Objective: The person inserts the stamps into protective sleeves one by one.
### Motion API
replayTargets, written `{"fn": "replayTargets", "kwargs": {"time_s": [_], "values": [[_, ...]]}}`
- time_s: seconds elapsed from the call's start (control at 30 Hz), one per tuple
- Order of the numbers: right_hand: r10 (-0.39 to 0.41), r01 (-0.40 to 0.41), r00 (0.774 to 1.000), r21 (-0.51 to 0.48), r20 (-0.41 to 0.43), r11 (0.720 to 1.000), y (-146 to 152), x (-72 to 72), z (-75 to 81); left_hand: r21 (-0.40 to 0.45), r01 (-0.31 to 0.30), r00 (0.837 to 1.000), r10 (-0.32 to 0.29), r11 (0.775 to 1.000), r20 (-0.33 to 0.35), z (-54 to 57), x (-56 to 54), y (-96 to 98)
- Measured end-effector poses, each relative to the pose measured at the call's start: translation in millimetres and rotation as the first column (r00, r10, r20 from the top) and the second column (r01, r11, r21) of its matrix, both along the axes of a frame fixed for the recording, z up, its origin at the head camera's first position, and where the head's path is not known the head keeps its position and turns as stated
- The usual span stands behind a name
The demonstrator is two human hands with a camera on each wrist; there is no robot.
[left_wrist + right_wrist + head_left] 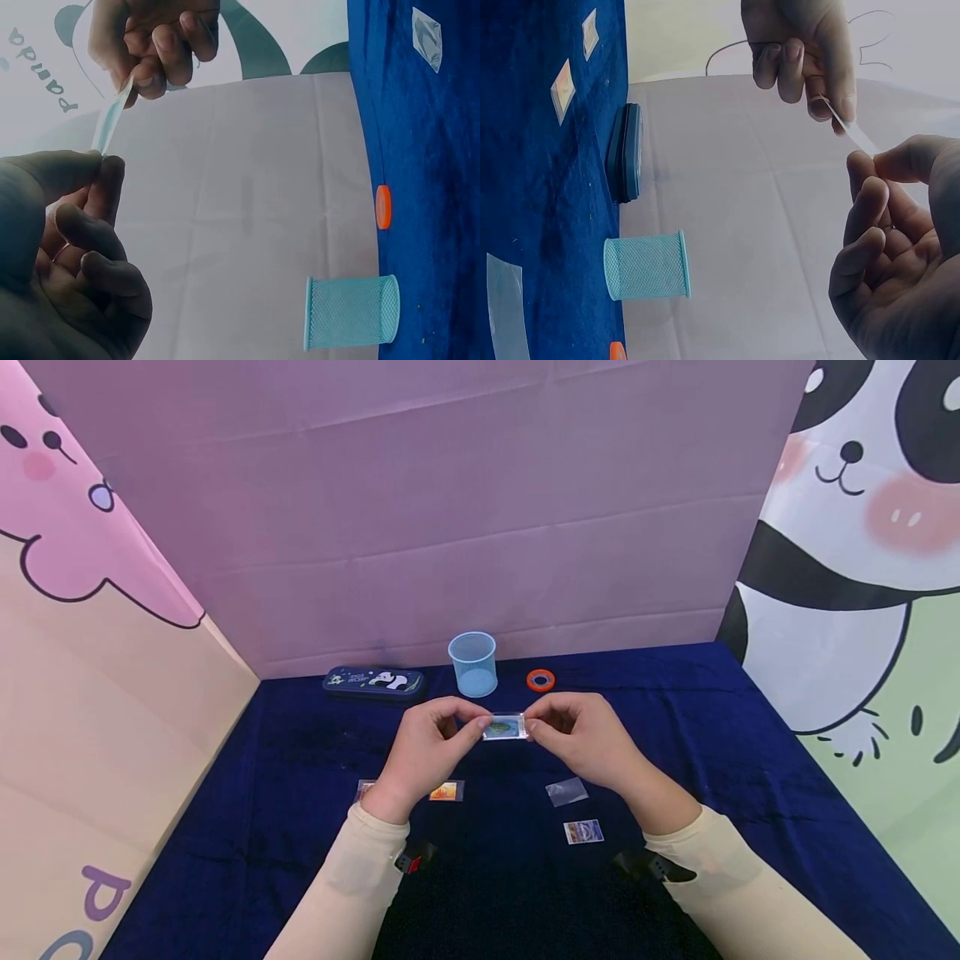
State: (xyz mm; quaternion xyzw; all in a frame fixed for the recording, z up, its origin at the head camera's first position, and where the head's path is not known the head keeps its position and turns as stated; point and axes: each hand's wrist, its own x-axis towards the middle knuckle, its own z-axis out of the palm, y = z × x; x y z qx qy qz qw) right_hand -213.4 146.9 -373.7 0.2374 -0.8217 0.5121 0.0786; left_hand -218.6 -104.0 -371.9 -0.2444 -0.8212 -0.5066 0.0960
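A small picture card (505, 727) is held up level above the table between both hands, and a clear border suggests a transparent sleeve around it. My left hand (427, 747) pinches its left end between thumb and index finger. The right hand (588, 739) pinches the opposite end the same way. Seen from the left wrist, the card (112, 124) is almost edge-on, its other fingers curled loosely below. On the cloth near the right forearm lie a clear sleeve (567, 792) and a loose blue card (583, 832).
Left of centre lie an orange card (446, 791) in a clear sleeve and another card (365, 787), partly hidden by the left wrist. Along the back stand a dark panda pencil case (375, 683), a light blue mesh cup (473, 668) and an orange tape roll (540, 680).
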Motion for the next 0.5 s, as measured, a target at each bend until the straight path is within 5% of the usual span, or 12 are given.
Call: {"fn": "replayTargets", "kwargs": {"time_s": [0.5], "values": [[-0.041, 0.042, 0.999, 0.087, -0.013, 0.995, 11.8, -2.0, -5.6, 0.015, -0.015, 1.000, 0.015, 1.000, 0.003, -9.9, -10.5, 0.2]]}}
